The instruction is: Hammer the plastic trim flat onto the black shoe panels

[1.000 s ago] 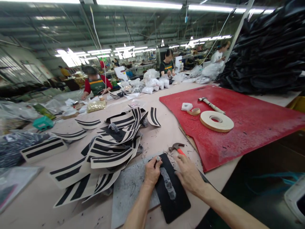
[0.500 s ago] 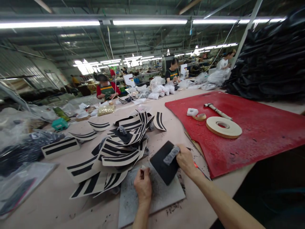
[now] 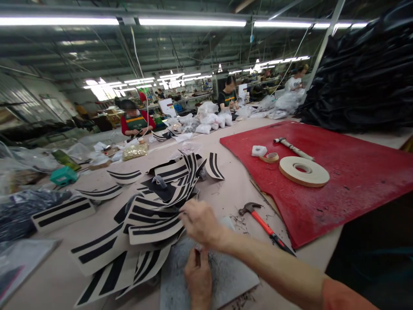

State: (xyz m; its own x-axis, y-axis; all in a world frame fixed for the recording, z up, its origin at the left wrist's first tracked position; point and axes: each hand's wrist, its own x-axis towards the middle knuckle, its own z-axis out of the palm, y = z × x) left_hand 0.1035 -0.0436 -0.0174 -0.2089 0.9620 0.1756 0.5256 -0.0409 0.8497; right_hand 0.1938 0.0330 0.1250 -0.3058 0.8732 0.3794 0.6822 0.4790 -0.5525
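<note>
My right hand (image 3: pixel 201 221) reaches across to the edge of a pile of curved panels, its fingers closed at the edge of a cream panel with black stripes (image 3: pixel 155 230). Below it, my left hand (image 3: pixel 198 273) is closed in a pinch over a grey board (image 3: pixel 226 275); a small pale bit shows at the fingertips, too small to name. A black panel with a plastic-wrapped handle (image 3: pixel 159 183) lies on the pile. A claw hammer with a red and black handle (image 3: pixel 264 224) rests to the right of the board.
On a red mat (image 3: pixel 355 185) lie a large tape roll (image 3: pixel 305 170), a small tape roll (image 3: pixel 270 157) and another hammer (image 3: pixel 293 148). Black material (image 3: pixel 361 82) is stacked behind it. Co-workers sit across the table near white bags (image 3: pixel 209 122). A teal box (image 3: pixel 63 175) stands left.
My right hand has moved left from beside the board to the pile, and the black panel it held is out of its grip. The red-handled hammer is uncovered. My left hand stays pinched.
</note>
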